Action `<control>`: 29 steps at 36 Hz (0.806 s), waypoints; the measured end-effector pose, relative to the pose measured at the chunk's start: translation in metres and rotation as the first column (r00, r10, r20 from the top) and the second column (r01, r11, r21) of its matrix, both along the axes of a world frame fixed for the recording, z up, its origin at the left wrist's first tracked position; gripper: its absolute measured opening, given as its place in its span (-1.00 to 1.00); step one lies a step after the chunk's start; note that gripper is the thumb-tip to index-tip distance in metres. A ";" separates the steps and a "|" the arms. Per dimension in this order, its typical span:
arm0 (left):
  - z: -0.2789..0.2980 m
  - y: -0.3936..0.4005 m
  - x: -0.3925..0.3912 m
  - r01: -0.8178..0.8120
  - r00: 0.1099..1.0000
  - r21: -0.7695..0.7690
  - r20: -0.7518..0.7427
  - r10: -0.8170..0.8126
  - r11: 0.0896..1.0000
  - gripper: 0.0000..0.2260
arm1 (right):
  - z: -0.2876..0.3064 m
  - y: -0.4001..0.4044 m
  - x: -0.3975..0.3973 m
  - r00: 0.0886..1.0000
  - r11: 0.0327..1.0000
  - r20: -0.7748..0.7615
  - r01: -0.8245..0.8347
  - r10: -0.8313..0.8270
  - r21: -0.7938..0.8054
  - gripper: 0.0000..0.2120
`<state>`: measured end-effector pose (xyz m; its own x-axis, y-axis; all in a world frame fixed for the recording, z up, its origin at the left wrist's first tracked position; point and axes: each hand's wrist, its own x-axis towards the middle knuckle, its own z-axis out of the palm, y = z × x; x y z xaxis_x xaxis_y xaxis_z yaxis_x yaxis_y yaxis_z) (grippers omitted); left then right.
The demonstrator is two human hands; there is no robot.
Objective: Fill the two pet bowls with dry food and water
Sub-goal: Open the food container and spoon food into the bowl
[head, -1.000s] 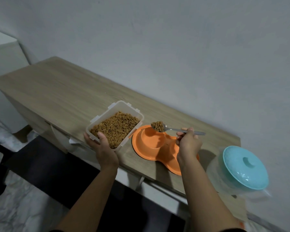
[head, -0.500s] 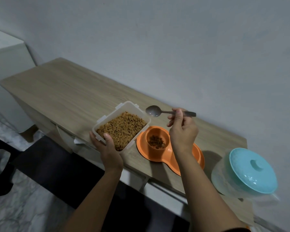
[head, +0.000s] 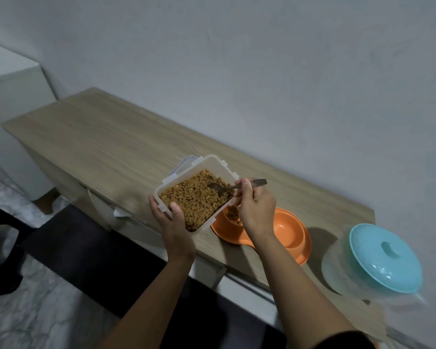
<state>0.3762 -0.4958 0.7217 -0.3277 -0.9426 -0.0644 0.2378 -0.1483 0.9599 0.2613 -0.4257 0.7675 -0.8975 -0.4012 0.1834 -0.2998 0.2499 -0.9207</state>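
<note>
An orange double pet bowl (head: 291, 233) lies on the wooden table (head: 106, 137). Its left cup holds a little kibble, mostly hidden behind my right hand; its right cup looks empty. My left hand (head: 171, 217) grips the near corner of a clear plastic container of kibble (head: 194, 195), lifted and tilted above the table edge. My right hand (head: 256, 205) pinches the handle of a metal spoon (head: 222, 188), whose bowl is dug into the kibble in the container.
A clear jug with a turquoise lid (head: 385, 258) stands at the table's right end. A lid (head: 184, 165) lies on the table behind the container. A white cabinet (head: 13, 102) stands at the left. A dark chair (head: 0, 238) is on the floor below.
The spoon dropped its kibble into the left cup, rose empty, and now has gone down into the container. My left hand has lifted the container closer to the bowl.
</note>
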 end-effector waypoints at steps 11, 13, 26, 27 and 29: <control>0.003 0.002 -0.008 0.015 1.000 0.026 0.009 -0.016 1.000 -0.33 | 0.013 0.004 0.006 0.888 0.978 0.456 0.143 -0.058 -0.154 -0.66; 0.005 0.002 -0.009 0.015 1.000 0.034 0.024 -0.016 0.999 -0.36 | 0.014 0.004 0.006 0.865 0.973 0.499 0.162 -0.058 -0.167 -0.66; 0.000 0.001 -0.007 -0.010 1.000 0.068 0.002 0.010 0.998 -0.34 | 0.018 0.005 0.000 0.780 0.912 0.619 0.317 -0.094 -0.262 -0.72; -0.001 0.002 -0.006 -0.010 1.000 0.068 0.004 0.009 0.998 -0.33 | 0.018 0.005 -0.001 0.775 0.908 0.625 0.324 -0.092 -0.267 -0.73; -0.002 0.002 -0.005 -0.007 1.000 0.069 0.015 0.006 0.998 -0.27 | 0.019 0.005 -0.002 0.764 0.903 0.639 0.336 -0.094 -0.269 -0.75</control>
